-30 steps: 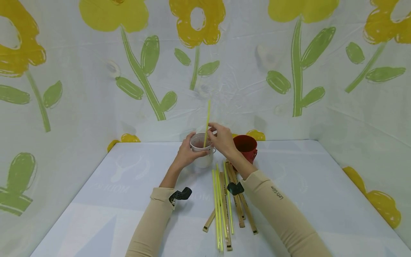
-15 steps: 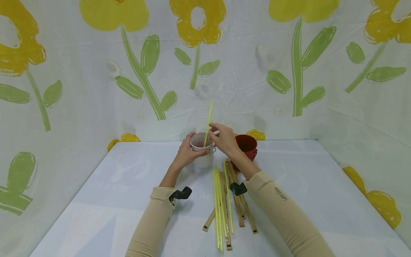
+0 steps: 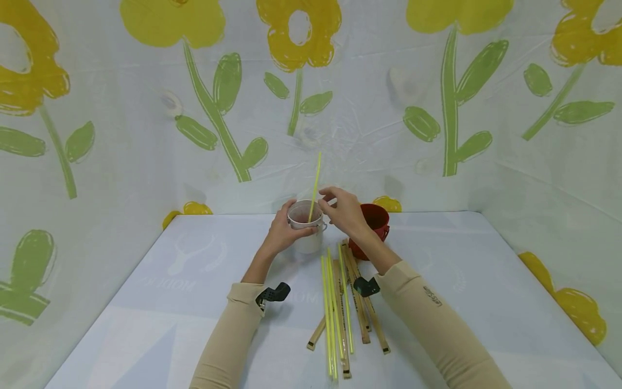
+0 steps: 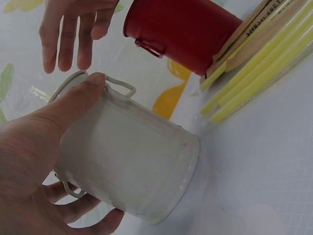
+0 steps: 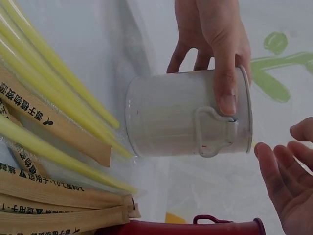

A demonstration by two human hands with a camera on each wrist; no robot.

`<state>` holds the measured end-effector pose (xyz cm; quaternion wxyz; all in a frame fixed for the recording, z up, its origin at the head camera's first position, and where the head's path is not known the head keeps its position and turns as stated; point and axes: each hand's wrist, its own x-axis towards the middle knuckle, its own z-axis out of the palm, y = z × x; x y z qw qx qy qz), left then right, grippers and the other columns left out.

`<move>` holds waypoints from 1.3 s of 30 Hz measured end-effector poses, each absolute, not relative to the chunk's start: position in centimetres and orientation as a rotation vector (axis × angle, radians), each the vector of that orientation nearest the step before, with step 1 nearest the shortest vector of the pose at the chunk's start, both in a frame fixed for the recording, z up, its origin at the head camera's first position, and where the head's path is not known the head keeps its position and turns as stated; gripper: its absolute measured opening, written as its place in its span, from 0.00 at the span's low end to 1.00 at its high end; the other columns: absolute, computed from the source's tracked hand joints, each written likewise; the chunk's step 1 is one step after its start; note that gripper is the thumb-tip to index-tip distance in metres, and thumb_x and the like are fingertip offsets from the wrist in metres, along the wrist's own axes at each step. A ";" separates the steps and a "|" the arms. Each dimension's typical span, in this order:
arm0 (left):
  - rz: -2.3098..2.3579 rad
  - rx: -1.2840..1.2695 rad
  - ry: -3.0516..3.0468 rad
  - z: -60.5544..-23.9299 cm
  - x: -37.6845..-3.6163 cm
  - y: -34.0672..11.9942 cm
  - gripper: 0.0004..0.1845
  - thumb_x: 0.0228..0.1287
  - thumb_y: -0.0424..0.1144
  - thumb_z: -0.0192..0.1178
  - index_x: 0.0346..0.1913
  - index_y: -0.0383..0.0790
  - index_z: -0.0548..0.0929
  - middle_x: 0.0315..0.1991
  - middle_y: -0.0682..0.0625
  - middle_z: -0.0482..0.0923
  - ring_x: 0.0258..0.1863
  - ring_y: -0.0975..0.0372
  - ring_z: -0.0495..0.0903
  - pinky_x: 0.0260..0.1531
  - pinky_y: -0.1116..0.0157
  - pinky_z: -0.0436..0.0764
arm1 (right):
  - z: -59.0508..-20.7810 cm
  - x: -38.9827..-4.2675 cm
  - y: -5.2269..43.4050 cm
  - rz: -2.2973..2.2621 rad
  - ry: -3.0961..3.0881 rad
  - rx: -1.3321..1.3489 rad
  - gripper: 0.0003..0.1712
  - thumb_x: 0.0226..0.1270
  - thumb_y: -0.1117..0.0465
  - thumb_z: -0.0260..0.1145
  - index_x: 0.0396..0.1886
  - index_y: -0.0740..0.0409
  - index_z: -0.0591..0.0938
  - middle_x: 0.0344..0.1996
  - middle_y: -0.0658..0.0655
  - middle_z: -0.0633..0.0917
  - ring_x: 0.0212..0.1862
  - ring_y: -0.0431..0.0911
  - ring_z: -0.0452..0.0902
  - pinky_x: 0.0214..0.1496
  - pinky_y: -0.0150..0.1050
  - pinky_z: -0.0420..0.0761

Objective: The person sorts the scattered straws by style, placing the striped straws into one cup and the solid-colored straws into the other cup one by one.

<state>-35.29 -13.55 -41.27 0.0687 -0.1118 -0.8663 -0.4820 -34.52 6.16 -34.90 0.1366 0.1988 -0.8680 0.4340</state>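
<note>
The left hand (image 3: 281, 229) grips the white pail (image 3: 307, 229) near the desk's (image 3: 170, 302) far edge; a straw (image 3: 315, 186) stands inside, its lower end hidden. The right hand (image 3: 346, 209) hovers open beside the rim, partly covering the red pail (image 3: 376, 221). Straws (image 3: 335, 302) lie loose toward the near edge.

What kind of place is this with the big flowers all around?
It looks like a small set-up work booth, not a real room: flower-printed sheets hang as walls round a white table, and the person wears little cameras on both wrists. On the table lie yellow straws and two small buckets.
</note>
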 end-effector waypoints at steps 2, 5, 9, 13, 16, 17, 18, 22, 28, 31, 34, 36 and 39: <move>-1.452 -0.336 -2.610 -41.3 -35.3 -13.6 0.56 0.48 0.54 0.76 0.77 0.46 0.53 0.67 0.39 0.65 0.64 0.46 0.69 0.60 0.43 0.71 | -35.0 -34.4 6.4 1.256 -2.514 0.581 0.19 0.72 0.57 0.61 0.59 0.58 0.79 0.44 0.58 0.84 0.35 0.49 0.86 0.28 0.33 0.83; -1.454 -0.332 -2.611 -41.3 -35.3 -13.5 0.57 0.48 0.54 0.76 0.77 0.46 0.53 0.67 0.39 0.64 0.65 0.46 0.68 0.60 0.43 0.71 | -35.0 -34.2 6.7 1.257 -2.513 0.587 0.19 0.72 0.57 0.61 0.59 0.58 0.79 0.43 0.58 0.85 0.34 0.47 0.85 0.28 0.33 0.83; -1.456 -0.325 -2.608 -41.3 -35.3 -13.5 0.57 0.47 0.54 0.76 0.77 0.47 0.53 0.67 0.39 0.65 0.65 0.46 0.68 0.61 0.42 0.70 | -35.2 -33.6 7.1 1.266 -2.524 0.573 0.19 0.72 0.56 0.61 0.59 0.56 0.78 0.44 0.58 0.85 0.32 0.46 0.85 0.27 0.33 0.83; -1.457 -0.322 -2.604 -41.3 -35.3 -13.5 0.57 0.47 0.55 0.76 0.77 0.47 0.54 0.66 0.39 0.65 0.64 0.46 0.69 0.60 0.43 0.71 | -35.5 -33.1 7.5 1.276 -2.535 0.566 0.19 0.72 0.54 0.62 0.59 0.54 0.78 0.43 0.57 0.85 0.31 0.45 0.84 0.27 0.33 0.83; -1.465 -0.326 -2.597 -41.4 -35.4 -13.5 0.57 0.47 0.55 0.76 0.77 0.47 0.54 0.66 0.39 0.65 0.64 0.46 0.69 0.61 0.43 0.71 | -35.7 -32.6 7.9 1.276 -2.528 0.572 0.19 0.71 0.54 0.62 0.58 0.55 0.78 0.43 0.57 0.85 0.30 0.44 0.84 0.27 0.33 0.82; -1.468 -0.328 -2.595 -41.4 -35.4 -13.5 0.57 0.47 0.55 0.76 0.76 0.47 0.54 0.66 0.39 0.65 0.64 0.46 0.69 0.61 0.43 0.71 | -35.8 -32.4 8.0 1.275 -2.526 0.578 0.19 0.71 0.54 0.63 0.58 0.54 0.78 0.42 0.57 0.85 0.30 0.44 0.84 0.27 0.33 0.82; -1.471 -0.329 -2.592 -41.4 -35.4 -13.5 0.57 0.47 0.55 0.76 0.76 0.47 0.54 0.66 0.39 0.65 0.64 0.46 0.68 0.61 0.44 0.71 | -35.8 -32.2 8.1 1.280 -2.524 0.582 0.19 0.71 0.54 0.63 0.58 0.54 0.78 0.42 0.57 0.85 0.29 0.44 0.84 0.26 0.33 0.82; -1.474 -0.340 -2.585 -41.3 -35.4 -13.4 0.56 0.48 0.54 0.76 0.76 0.46 0.54 0.67 0.39 0.65 0.65 0.46 0.68 0.61 0.44 0.70 | -36.1 -31.6 8.6 1.289 -2.543 0.589 0.20 0.71 0.53 0.63 0.58 0.54 0.78 0.42 0.57 0.86 0.29 0.43 0.84 0.26 0.33 0.82; -1.470 -0.341 -2.588 -41.3 -35.2 -13.4 0.57 0.48 0.54 0.76 0.77 0.47 0.53 0.67 0.39 0.64 0.65 0.46 0.68 0.61 0.44 0.70 | -36.5 -30.6 9.3 1.216 -2.587 0.611 0.20 0.70 0.53 0.64 0.57 0.55 0.79 0.40 0.56 0.86 0.29 0.43 0.84 0.31 0.33 0.83; -1.475 -0.348 -2.588 -41.3 -35.2 -13.4 0.57 0.48 0.53 0.76 0.77 0.47 0.53 0.67 0.39 0.64 0.65 0.46 0.68 0.61 0.44 0.71 | -36.8 -30.0 9.5 1.176 -2.602 0.623 0.20 0.69 0.53 0.66 0.57 0.55 0.80 0.39 0.56 0.87 0.29 0.44 0.84 0.33 0.33 0.83; -1.478 -0.349 -2.587 -41.3 -35.2 -13.4 0.57 0.48 0.53 0.76 0.77 0.47 0.53 0.67 0.39 0.64 0.65 0.47 0.68 0.61 0.44 0.71 | -37.1 -29.5 9.7 1.130 -2.636 0.612 0.21 0.67 0.52 0.67 0.57 0.54 0.80 0.39 0.55 0.87 0.31 0.44 0.82 0.36 0.34 0.83; -1.476 -0.346 -2.587 -41.3 -35.2 -13.4 0.57 0.48 0.53 0.77 0.77 0.46 0.53 0.67 0.39 0.64 0.65 0.46 0.68 0.62 0.44 0.71 | -37.4 -29.2 9.8 1.094 -2.661 0.600 0.21 0.66 0.52 0.68 0.57 0.53 0.80 0.39 0.54 0.88 0.31 0.42 0.79 0.37 0.34 0.82; -1.476 -0.340 -2.591 -41.3 -35.2 -13.4 0.57 0.48 0.53 0.76 0.77 0.46 0.53 0.67 0.39 0.64 0.66 0.47 0.68 0.62 0.44 0.70 | -37.9 -28.8 10.0 1.067 -2.690 0.599 0.21 0.66 0.52 0.68 0.56 0.54 0.80 0.38 0.53 0.88 0.30 0.42 0.76 0.36 0.34 0.81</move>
